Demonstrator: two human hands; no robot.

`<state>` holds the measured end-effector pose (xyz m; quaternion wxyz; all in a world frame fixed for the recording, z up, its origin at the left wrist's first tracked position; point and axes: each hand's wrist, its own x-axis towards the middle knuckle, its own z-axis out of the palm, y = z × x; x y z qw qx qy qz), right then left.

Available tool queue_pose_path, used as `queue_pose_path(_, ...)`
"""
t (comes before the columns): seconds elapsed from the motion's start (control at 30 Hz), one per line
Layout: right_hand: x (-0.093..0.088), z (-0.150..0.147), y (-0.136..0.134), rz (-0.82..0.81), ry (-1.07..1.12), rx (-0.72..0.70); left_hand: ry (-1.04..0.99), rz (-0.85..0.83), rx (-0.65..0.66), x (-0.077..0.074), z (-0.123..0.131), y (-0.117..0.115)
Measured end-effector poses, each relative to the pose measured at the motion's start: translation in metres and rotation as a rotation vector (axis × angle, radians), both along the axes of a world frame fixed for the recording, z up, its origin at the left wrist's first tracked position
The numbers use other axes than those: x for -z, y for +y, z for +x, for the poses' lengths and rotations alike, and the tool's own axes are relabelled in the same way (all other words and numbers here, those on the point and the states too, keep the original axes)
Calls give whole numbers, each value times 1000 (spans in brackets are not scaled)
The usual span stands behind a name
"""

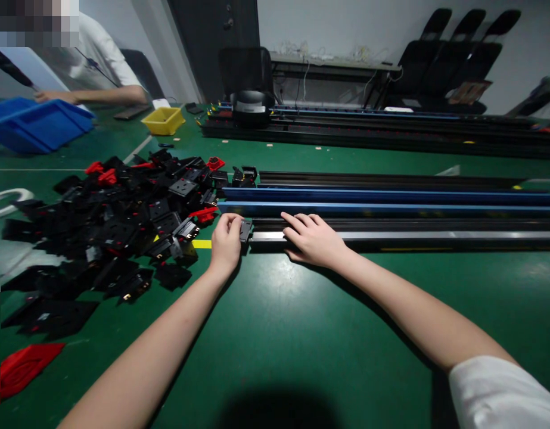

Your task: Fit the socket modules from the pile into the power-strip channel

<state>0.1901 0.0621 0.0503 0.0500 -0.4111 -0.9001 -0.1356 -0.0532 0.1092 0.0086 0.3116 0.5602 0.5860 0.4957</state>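
Observation:
My left hand [226, 239] is closed on a small black plastic end cap [245, 231], which sits at the left end of a long black rail with a silver strip [368, 236]. Whether the cap is seated in the rail or only touches it, I cannot tell. Over the same rail lies my right hand [314, 239], its fingers spread across the top a little way from the cap. Just behind, two blue rails [391, 208] run parallel. To the left spreads a heap of black plastic parts [158, 208] with some red pieces [107, 177] among them.
A yellow bin [164, 121] and a blue bin [42, 125] stand at the back left, where another person's hand [55, 96] reaches over. More long black rails [368, 134] lie across the far side of the green table [301, 333]. A white ring [9, 199] rests at the left.

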Motion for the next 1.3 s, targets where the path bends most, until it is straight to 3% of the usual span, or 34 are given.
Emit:
queue_pose_path(0.47, 0, 0, 0, -41, 58, 8, 149, -80, 64, 0, 7, -8)
queue_pose_path(0.7, -1, 1, 2, -103, 152, 47, 251, 13, 133, 10, 12, -10)
queue_pose_path(0.97, -1, 4, 4, -161, 254, 68, 318, 40, 223, 8, 11, -10)
queue_pose_path(1.2, 0, 6, 5, -181, 358, 56, 308, 13, 103, 5, 16, -16)
queue_pose_path(1.3, 0, 6, 5, -181, 366, 51, 278, -10, 140, 1, 15, -17)
